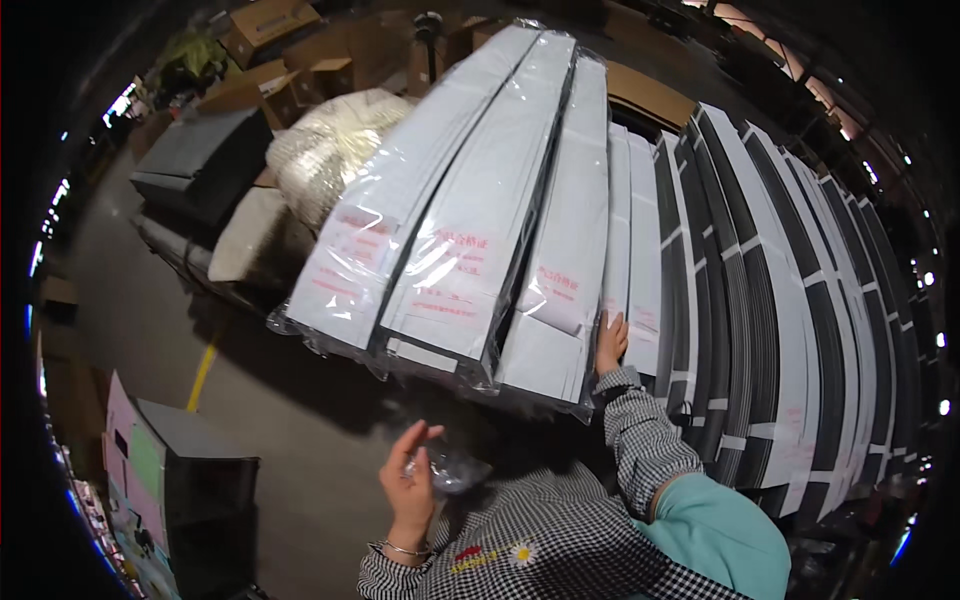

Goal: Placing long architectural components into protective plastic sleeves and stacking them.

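Long white flat panels wrapped in clear plastic film (465, 240) lie side by side in a stack, with red print near their close ends. My right hand (611, 342) rests at the close right corner of this stack, touching its edge, fingers extended rather than wrapped round anything. Lower down, in front of my body, my left hand (408, 485) is raised with fingers bent and a gap between finger and thumb. Beside its palm is a crumpled piece of clear plastic (455, 470); whether the hand touches it I cannot tell.
Strapped stacks of dark and white panels (745, 300) stand close on the right. To the left are a bubble-wrapped bundle (330, 150), a dark box (200, 160) and a cabinet (205, 440) with pink and green sheets on its side. Cardboard boxes (270, 25) lie behind.
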Available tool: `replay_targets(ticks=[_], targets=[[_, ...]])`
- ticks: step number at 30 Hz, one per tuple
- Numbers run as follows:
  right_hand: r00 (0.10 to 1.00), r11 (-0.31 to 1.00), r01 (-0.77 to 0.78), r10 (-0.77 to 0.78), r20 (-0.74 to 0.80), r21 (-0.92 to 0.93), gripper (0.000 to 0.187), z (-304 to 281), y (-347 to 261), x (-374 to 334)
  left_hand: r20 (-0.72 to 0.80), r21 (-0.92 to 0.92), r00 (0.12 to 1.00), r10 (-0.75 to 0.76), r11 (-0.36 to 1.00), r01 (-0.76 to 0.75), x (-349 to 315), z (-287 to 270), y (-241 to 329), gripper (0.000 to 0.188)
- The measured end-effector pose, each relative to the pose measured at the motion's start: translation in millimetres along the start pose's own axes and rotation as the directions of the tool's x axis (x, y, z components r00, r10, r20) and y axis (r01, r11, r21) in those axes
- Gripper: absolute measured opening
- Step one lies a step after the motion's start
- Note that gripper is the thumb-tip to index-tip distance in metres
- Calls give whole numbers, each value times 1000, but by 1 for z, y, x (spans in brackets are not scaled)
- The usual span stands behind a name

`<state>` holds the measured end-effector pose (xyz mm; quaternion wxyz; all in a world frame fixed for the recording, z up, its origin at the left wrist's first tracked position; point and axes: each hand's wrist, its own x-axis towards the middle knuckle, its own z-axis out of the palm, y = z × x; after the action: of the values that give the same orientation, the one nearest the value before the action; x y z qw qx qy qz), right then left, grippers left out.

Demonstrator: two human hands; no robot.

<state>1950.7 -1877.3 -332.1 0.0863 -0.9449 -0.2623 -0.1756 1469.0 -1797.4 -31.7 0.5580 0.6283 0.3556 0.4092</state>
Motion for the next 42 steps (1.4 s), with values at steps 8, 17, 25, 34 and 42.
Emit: replay_targets(ticks=[8,17,25,34,42], targets=[[846,892,-412,299,442,186,46,-118,-42,6,115,-149,993,-14,988,31,-23,10,32,37],[928,532,-16,-306,210,847,47,-367,-47,-233,135,-377,990,-50,921,98,-58,1,37,32],[923,188,236,-349,-160,953,11,-477,-83,-268,307,-491,951,32,862,129,-100,25,47,37],[914,-514,-352,-368,170,782,33,-471,-55,-282,695,-219,679,-237,829,514,-135,13,2,19],[669,-621,-735,-598,441,273,33,-409,17,-298,921,-290,368,-128,404,868,-135,24,-19,28]])
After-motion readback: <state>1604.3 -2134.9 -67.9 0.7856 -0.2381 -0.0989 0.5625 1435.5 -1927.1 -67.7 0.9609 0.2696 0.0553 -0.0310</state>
